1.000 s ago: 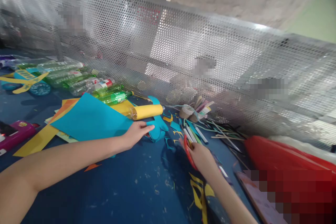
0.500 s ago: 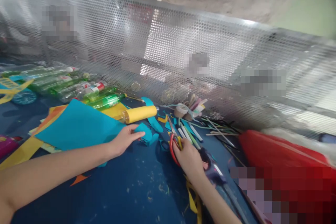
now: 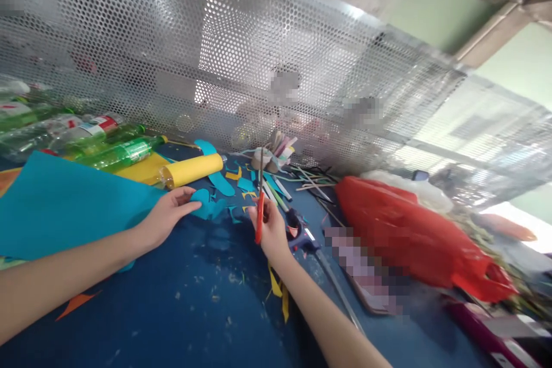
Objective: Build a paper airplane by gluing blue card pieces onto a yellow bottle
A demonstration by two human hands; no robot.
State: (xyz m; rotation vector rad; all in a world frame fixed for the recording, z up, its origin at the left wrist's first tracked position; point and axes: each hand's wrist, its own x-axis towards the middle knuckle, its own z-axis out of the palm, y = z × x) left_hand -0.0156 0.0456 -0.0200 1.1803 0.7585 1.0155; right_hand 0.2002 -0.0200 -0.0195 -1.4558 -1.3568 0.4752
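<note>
Between the thumb and fingers of my left hand (image 3: 170,213) is a small cut piece of blue paper (image 3: 204,204). My right hand (image 3: 271,230) grips scissors (image 3: 260,215) by their red handles, with the blades pointing up and away and seen nearly edge-on. The blades stand apart from the blue piece. Just beyond my left hand lies a bottle wrapped in yellow paper (image 3: 194,170). A large blue sheet (image 3: 81,207) lies under and left of my left forearm. Beside my right hand rests a dark blue glue gun (image 3: 305,237).
Green and clear plastic bottles (image 3: 125,152) lie at the far left. Blue and yellow scraps (image 3: 245,184) are scattered in the middle, near glue sticks (image 3: 276,192). A red plastic bag (image 3: 405,230) lies to the right. A perforated metal screen (image 3: 241,57) borders the back.
The view has swung right, showing more of the red bag. The scissors have turned in my right hand and now point more upright. My left hand still holds the blue piece.
</note>
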